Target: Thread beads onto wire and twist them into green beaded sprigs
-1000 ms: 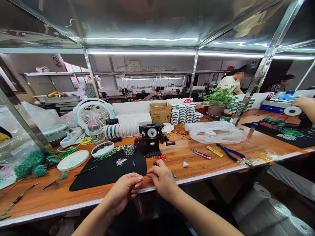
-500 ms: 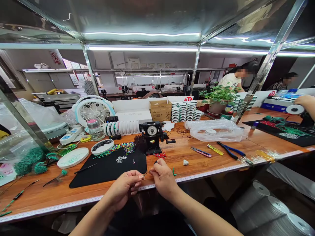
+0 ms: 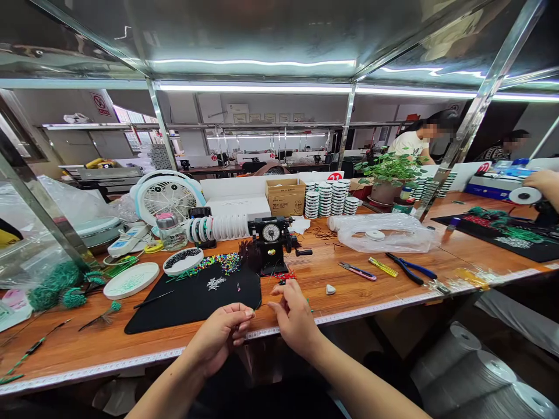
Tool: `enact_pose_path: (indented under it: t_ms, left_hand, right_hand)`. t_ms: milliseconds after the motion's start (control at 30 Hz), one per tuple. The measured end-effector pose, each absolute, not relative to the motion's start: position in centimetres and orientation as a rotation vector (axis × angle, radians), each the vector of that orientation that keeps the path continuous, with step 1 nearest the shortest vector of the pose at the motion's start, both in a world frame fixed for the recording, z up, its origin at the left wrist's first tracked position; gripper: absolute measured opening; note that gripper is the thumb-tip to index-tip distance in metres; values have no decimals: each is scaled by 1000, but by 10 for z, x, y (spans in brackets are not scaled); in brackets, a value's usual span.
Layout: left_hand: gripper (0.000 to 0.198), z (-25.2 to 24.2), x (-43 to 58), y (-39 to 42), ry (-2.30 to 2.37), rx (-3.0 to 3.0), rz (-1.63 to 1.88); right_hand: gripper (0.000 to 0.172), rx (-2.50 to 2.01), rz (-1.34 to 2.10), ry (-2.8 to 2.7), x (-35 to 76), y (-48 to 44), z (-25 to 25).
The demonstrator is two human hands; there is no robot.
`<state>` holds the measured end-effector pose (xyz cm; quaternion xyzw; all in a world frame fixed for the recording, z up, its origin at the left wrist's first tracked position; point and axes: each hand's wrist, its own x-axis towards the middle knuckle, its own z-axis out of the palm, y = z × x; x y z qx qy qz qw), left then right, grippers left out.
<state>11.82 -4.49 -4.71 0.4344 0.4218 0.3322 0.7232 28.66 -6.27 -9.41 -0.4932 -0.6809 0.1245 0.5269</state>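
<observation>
My left hand (image 3: 225, 329) is at the table's front edge, thumb and forefinger pinched together; whatever lies in the pinch is too fine to make out. Just right of it my right hand (image 3: 294, 317) has its thumb apart from the bent fingers, and nothing shows between them. A small dark patch (image 3: 286, 282) at these fingers is unclear. Beyond both hands stands a black hand-cranked winder (image 3: 271, 247) with a dial. Red pieces (image 3: 286, 276) lie at its foot. Left of the hands, a black mat (image 3: 192, 305) carries silvery bits (image 3: 215, 283) and colourful beads (image 3: 225, 263).
White spools (image 3: 222, 226) line up left of the winder. Snips (image 3: 357, 271), a yellow-handled tool (image 3: 383, 267) and pliers (image 3: 408, 269) lie to the right, near a white lump (image 3: 331, 289). White dishes (image 3: 131, 280) sit left. A co-worker's hand (image 3: 545, 180) shows at far right.
My right thumb and fingers have parted, and the hand has shifted slightly right, away from the left. A thin dark strand between the hands no longer shows. My left hand keeps its pinch.
</observation>
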Motion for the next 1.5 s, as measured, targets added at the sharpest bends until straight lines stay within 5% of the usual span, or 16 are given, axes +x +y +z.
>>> enact_pose_path:
  t_ms: [533, 800, 1267, 1500]
  left_hand:
    - [23, -45, 116, -47, 939, 957, 720]
    - [21, -45, 110, -43, 1098, 1281, 739]
    - [22, -53, 107, -39, 953, 2722, 917]
    - [15, -46, 111, -33, 905, 2385, 1012]
  right_hand:
    - [13, -1366, -77, -1899, 273, -68, -89]
    - [14, -1001, -109, -2076, 290, -69, -78]
    - [10, -1167, 372, -2033, 277, -17, -31]
    - [4, -1211, 304, -1894, 281, -21, -32]
